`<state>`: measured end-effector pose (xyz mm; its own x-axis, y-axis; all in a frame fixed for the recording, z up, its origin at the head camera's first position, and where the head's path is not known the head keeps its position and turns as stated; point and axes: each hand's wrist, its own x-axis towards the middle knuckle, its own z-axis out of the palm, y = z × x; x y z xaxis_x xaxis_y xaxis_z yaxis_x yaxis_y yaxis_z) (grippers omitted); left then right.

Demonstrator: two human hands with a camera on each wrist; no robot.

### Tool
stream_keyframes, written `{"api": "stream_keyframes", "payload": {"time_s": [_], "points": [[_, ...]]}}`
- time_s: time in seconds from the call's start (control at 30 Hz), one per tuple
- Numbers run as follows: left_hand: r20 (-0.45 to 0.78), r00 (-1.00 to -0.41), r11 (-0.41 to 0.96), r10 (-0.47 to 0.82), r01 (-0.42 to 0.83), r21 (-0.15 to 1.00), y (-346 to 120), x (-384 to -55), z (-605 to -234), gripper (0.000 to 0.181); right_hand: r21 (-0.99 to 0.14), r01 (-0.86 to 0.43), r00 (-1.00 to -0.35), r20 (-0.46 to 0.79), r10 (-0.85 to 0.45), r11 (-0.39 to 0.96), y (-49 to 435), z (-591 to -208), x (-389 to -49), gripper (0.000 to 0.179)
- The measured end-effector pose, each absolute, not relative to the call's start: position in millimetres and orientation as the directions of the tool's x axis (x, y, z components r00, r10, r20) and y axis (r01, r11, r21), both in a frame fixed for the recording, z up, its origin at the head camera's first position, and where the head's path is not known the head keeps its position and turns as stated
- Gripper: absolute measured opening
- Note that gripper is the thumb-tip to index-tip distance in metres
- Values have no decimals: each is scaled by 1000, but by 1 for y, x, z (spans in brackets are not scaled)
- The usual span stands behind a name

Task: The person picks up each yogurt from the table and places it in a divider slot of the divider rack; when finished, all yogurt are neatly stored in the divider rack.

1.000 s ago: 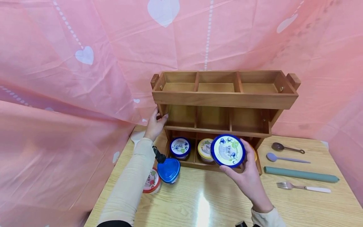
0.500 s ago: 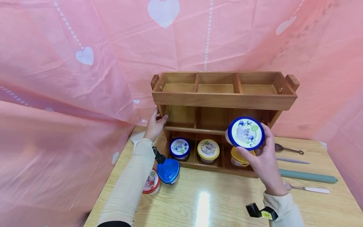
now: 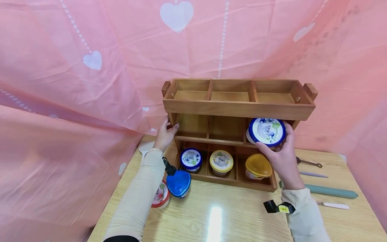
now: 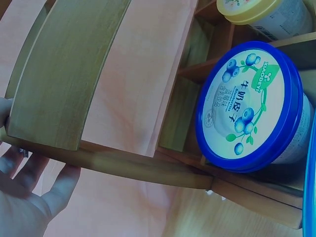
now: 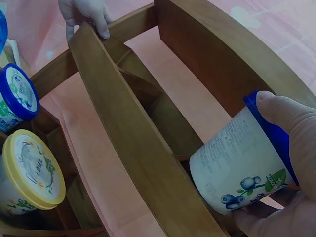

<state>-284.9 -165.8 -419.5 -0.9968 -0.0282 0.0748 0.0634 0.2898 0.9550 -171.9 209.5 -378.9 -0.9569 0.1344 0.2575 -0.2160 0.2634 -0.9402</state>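
Observation:
A three-tier wooden shelf [image 3: 239, 108] stands against the back cloth. My left hand [image 3: 164, 135] grips its left side at the middle tier, fingers round the side frame [image 4: 123, 168]. A white plastic tub with a blue blueberry lid [image 3: 267, 131] is held by the rim in my right hand [image 3: 284, 158], thumb on the lid edge. The tub is tilted toward me, at the right compartment of the middle tier; in the right wrist view its base [image 5: 212, 182] dips behind the front board. The bottom tier holds a blue-lidded tub [image 3: 191, 159], a yellow-lidded tub [image 3: 221, 162] and an amber-lidded tub [image 3: 258, 165].
On the table at front left sit a red-lidded tub [image 3: 160, 195] and a blue triangular-lidded tub [image 3: 178, 183]. A white utensil [image 3: 146, 147] lies left of the shelf. To the right are a dark spoon [image 3: 311, 163], a purple handle [image 3: 314, 174], a green roll [image 3: 332, 191] and a fork [image 3: 334, 205].
My right hand has carried the blue-lidded tub rightward and up, from in front of the bottom tier to the middle tier's right compartment. The left hand keeps its grip on the shelf.

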Motion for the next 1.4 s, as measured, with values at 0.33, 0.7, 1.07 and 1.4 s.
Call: {"api": "stream_keyframes", "payload": {"time_s": [0.33, 0.7, 1.07, 1.4], "points": [[71, -997, 286, -28, 60, 956, -166, -285, -419, 60, -955, -185, -965, 221, 139, 232, 213, -379, -190, 101], [67, -997, 290, -24, 57, 955, -164, -282, -418, 60, -877, -134, -943, 255, 211, 462, 213, -386, -197, 103], [57, -998, 280, -28, 47, 959, -165, -284, -418, 60, -801, -159, -937, 307, 169, 577, 214, -391, -204, 106], [36, -999, 280, -35, 25, 960, -166, -282, -417, 61, -773, -177, -930, 334, 154, 609, 218, -391, -205, 105]]}}
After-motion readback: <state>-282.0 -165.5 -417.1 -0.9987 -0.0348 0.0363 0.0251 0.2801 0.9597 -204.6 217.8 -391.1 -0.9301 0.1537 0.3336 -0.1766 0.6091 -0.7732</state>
